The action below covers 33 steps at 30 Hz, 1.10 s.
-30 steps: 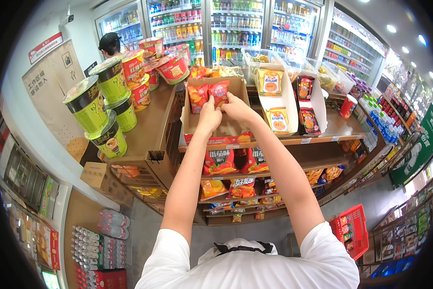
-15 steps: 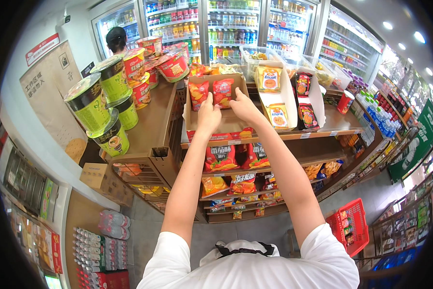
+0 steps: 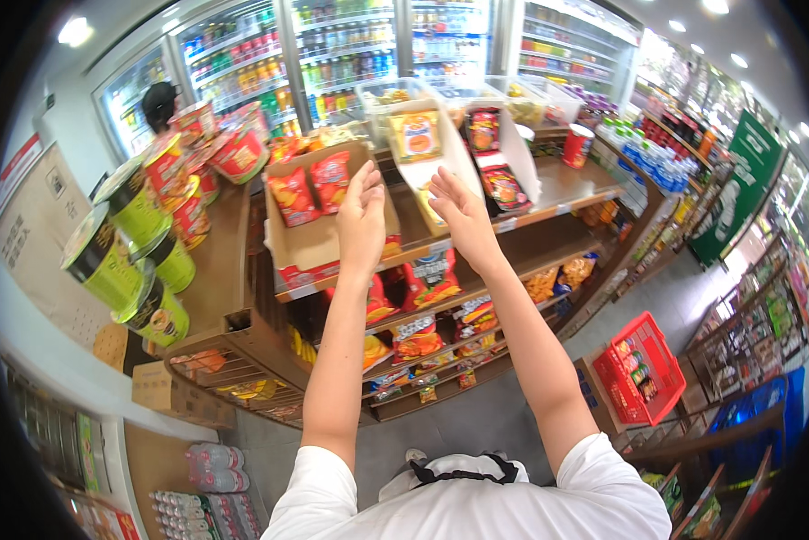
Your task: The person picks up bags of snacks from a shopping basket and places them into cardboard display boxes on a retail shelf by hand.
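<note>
My left hand (image 3: 361,220) hovers over the right part of an open cardboard box (image 3: 301,250). Its fingers are extended and nothing is in them. Two red snack bags, a left one (image 3: 293,197) and a right one (image 3: 331,181), stand side by side in that box, just beyond the hand. My right hand (image 3: 461,216) is open too, held in front of a white tray box (image 3: 425,173) and partly covering it. An orange and white packet (image 3: 415,136) lies at the tray's far end; another packet near its front is mostly hidden by my right fingers.
A second white tray with black and red packets (image 3: 483,130) adjoins on the right, near a red can (image 3: 577,146). Green and black cup noodles (image 3: 154,315) are stacked at left. Bagged snacks (image 3: 416,337) fill lower shelves. A red basket (image 3: 640,367) stands on the floor.
Both hands have come away from the two red bags, which stay in the box. My view has swung right, so the shelf sits further left. The hands are further apart.
</note>
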Motion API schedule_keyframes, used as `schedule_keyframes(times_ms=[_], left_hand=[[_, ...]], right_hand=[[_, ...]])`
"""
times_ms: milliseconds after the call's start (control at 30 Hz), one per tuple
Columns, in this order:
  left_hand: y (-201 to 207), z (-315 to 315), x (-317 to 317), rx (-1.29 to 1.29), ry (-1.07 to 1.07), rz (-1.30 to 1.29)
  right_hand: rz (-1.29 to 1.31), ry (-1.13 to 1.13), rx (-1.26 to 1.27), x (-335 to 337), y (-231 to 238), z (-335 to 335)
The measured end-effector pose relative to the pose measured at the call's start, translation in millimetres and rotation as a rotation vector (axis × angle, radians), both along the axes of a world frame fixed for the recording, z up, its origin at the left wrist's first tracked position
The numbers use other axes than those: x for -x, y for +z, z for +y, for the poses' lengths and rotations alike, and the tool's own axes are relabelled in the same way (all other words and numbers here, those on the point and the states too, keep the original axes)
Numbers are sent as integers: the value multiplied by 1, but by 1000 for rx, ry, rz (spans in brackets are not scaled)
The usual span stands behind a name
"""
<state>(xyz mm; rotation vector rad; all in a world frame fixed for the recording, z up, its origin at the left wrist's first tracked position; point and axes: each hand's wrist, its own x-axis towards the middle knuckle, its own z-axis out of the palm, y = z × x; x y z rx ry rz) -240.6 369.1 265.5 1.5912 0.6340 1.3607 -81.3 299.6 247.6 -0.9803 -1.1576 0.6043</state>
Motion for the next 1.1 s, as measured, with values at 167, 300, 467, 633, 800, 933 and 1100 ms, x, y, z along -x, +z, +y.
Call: schedule_keyframes(times_ms=[167,300,467,633,800,933,1100], left_hand=[[-2,-44,-48,-39,-138,-82],[-8,-85,-91,-61,-200,-85],[-31,-146,-168,31,-345,-119],[-74,-221,-246,83,-480,-41],[-108,-299,-321,176,-675,-11],[-118,-356,-369,220,-761,35],[-129,-417,-417,239,-854,72]], right_hand=[[70,-150,-15,-53,-15,-78],[111,-264,-9,-99,-32,-144],[94,-363,27,-155,-48,-226],[34,-492,60,-214,-63,-312],[120,-633,92,-265,-79,-409],[54,-767,138,-299,-90,-485],[177,-882,145,-329,-111,-554]])
